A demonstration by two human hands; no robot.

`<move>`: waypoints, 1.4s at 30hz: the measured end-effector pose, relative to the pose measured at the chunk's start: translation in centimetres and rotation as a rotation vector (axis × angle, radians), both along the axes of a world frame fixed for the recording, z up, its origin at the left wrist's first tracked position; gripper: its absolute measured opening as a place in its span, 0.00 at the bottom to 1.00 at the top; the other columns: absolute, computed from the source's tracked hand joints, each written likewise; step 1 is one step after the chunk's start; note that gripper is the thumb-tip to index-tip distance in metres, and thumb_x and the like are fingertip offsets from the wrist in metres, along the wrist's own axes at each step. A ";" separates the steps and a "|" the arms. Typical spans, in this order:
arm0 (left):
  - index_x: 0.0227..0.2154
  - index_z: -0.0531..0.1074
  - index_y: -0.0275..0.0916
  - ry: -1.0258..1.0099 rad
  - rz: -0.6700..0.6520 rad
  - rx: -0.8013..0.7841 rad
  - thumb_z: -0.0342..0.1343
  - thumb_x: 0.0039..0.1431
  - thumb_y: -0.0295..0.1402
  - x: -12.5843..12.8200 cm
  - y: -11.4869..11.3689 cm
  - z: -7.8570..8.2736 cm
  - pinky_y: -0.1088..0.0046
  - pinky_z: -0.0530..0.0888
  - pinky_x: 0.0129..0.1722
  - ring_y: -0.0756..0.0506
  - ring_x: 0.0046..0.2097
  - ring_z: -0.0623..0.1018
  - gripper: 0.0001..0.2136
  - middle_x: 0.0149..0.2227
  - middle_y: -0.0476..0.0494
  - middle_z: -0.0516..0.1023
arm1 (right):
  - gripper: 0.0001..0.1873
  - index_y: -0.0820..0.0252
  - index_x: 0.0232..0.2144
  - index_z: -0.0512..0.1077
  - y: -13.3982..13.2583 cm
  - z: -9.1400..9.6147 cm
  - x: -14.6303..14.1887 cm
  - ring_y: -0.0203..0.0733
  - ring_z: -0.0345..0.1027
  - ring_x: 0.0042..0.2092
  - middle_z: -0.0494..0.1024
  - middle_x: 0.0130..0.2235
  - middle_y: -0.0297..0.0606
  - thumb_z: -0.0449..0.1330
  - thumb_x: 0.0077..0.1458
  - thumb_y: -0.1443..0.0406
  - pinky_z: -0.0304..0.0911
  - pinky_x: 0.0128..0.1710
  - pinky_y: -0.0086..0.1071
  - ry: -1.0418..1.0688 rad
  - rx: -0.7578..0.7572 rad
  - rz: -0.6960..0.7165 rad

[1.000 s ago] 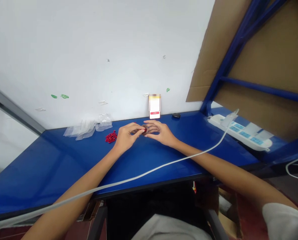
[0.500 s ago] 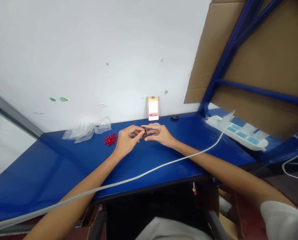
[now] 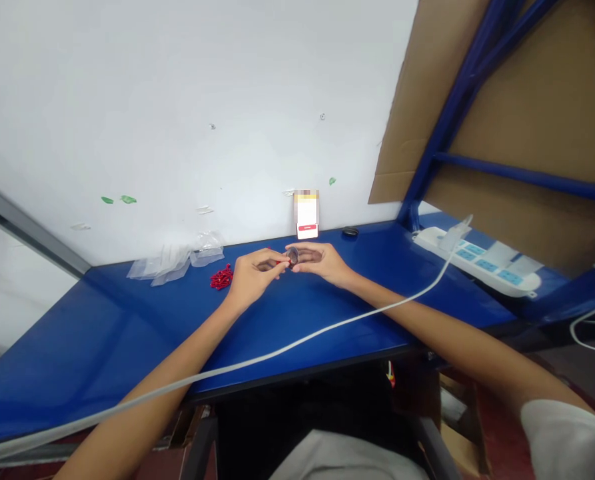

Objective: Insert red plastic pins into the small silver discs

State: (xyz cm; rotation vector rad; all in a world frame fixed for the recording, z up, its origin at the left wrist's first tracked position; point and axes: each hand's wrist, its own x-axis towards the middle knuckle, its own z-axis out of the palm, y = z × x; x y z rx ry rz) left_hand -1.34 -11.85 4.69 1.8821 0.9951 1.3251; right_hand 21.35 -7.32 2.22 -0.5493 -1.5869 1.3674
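Taking the middle of the blue table (image 3: 92,347) as the centre, a white printed card (image 3: 307,215) stands against the white wall (image 3: 177,100) at twelve o'clock, with a small black object (image 3: 350,231) just beside it. Clear plastic bags (image 3: 172,268) lie at ten o'clock. A white power strip (image 3: 477,260) sits at two o'clock, below brown cardboard (image 3: 527,113) and a blue steel bar (image 3: 527,175). A white cable (image 3: 327,327) crosses the table towards seven o'clock.

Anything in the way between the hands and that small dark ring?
Nothing visible. The right hand has its fingers on the small dark ring, and the left hand meets it from the other side, with a red bit at its fingertips. The white cable lies away from them.
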 end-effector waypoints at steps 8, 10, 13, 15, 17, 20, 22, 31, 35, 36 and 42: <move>0.42 0.87 0.39 -0.003 0.036 -0.068 0.71 0.62 0.40 0.3 -0.4 0.2 0.65 0.84 0.38 0.43 0.34 0.86 0.11 0.34 0.42 0.87 | 0.36 0.57 0.55 0.84 -0.1 0.0 -0.1 0.48 0.86 0.45 0.88 0.49 0.43 0.84 0.41 0.62 0.81 0.54 0.46 -0.019 0.037 -0.011; 0.41 0.87 0.40 0.018 0.053 -0.040 0.71 0.62 0.40 0.2 -0.5 0.2 0.65 0.83 0.38 0.43 0.34 0.86 0.10 0.34 0.42 0.87 | 0.36 0.57 0.55 0.84 -0.2 0.0 -0.2 0.48 0.86 0.45 0.88 0.48 0.42 0.84 0.41 0.62 0.81 0.54 0.46 -0.020 0.040 -0.002; 0.40 0.87 0.41 0.058 0.074 0.007 0.71 0.62 0.40 0.3 -0.4 0.1 0.66 0.82 0.38 0.43 0.35 0.85 0.09 0.36 0.43 0.88 | 0.36 0.58 0.55 0.83 -0.2 -0.1 -0.2 0.50 0.86 0.46 0.89 0.46 0.42 0.84 0.42 0.62 0.81 0.54 0.47 -0.022 0.043 0.012; 0.39 0.87 0.41 0.076 0.085 0.033 0.71 0.61 0.40 0.3 -0.4 0.1 0.66 0.82 0.39 0.43 0.36 0.85 0.09 0.37 0.43 0.88 | 0.36 0.58 0.55 0.83 -0.2 -0.1 -0.2 0.51 0.86 0.46 0.89 0.45 0.42 0.84 0.42 0.61 0.81 0.54 0.47 -0.026 0.048 0.015; 0.39 0.87 0.42 0.089 0.091 0.048 0.70 0.62 0.39 0.3 -0.3 0.0 0.66 0.81 0.40 0.43 0.36 0.85 0.08 0.37 0.43 0.88 | 0.36 0.58 0.55 0.83 -0.3 -0.1 -0.2 0.51 0.86 0.46 0.89 0.46 0.42 0.84 0.42 0.61 0.81 0.53 0.47 -0.035 0.058 0.016; 0.39 0.87 0.42 0.111 0.090 0.058 0.70 0.62 0.39 0.2 -0.2 -0.1 0.66 0.81 0.40 0.43 0.37 0.85 0.08 0.38 0.43 0.88 | 0.36 0.58 0.56 0.83 -0.4 -0.1 -0.1 0.52 0.87 0.46 0.89 0.44 0.42 0.83 0.43 0.61 0.81 0.54 0.48 -0.065 0.073 0.020; 0.39 0.87 0.42 0.108 0.084 0.049 0.70 0.62 0.39 0.2 -0.2 -0.1 0.66 0.81 0.39 0.43 0.37 0.85 0.07 0.38 0.43 0.88 | 0.36 0.58 0.57 0.82 -0.6 0.1 0.0 0.52 0.87 0.46 0.89 0.42 0.41 0.82 0.45 0.61 0.81 0.55 0.48 -0.087 0.083 0.023; 0.36 0.87 0.40 -0.016 0.024 -0.068 0.72 0.60 0.42 0.1 0.0 -0.3 0.66 0.82 0.35 0.43 0.34 0.85 0.11 0.37 0.41 0.88 | 0.33 0.56 0.58 0.82 -1.4 0.0 -0.3 0.50 0.87 0.44 0.89 0.43 0.41 0.81 0.50 0.58 0.82 0.52 0.46 -0.145 0.216 -0.072; 0.34 0.85 0.37 -0.114 0.002 -0.183 0.75 0.56 0.43 0.3 0.2 -0.3 0.65 0.83 0.35 0.42 0.33 0.85 0.13 0.32 0.41 0.86 | 0.30 0.52 0.58 0.83 -1.5 -0.3 -0.5 0.48 0.87 0.43 0.88 0.49 0.42 0.79 0.54 0.57 0.83 0.48 0.42 -0.171 0.336 -0.145; 0.34 0.85 0.37 -0.127 -0.010 -0.204 0.75 0.55 0.43 0.4 0.2 -0.3 0.65 0.83 0.35 0.43 0.33 0.85 0.14 0.31 0.41 0.86 | 0.30 0.52 0.58 0.83 -1.5 -0.4 -0.5 0.47 0.87 0.42 0.88 0.50 0.42 0.79 0.54 0.56 0.83 0.47 0.41 -0.180 0.363 -0.160; 0.36 0.83 0.37 -0.224 -0.027 -0.282 0.79 0.51 0.44 0.9 -0.2 0.0 0.67 0.82 0.34 0.44 0.31 0.84 0.18 0.31 0.43 0.85 | 0.30 0.50 0.60 0.82 -1.1 -0.6 -0.1 0.42 0.85 0.39 0.88 0.50 0.40 0.78 0.56 0.54 0.83 0.42 0.37 -0.177 0.489 -0.164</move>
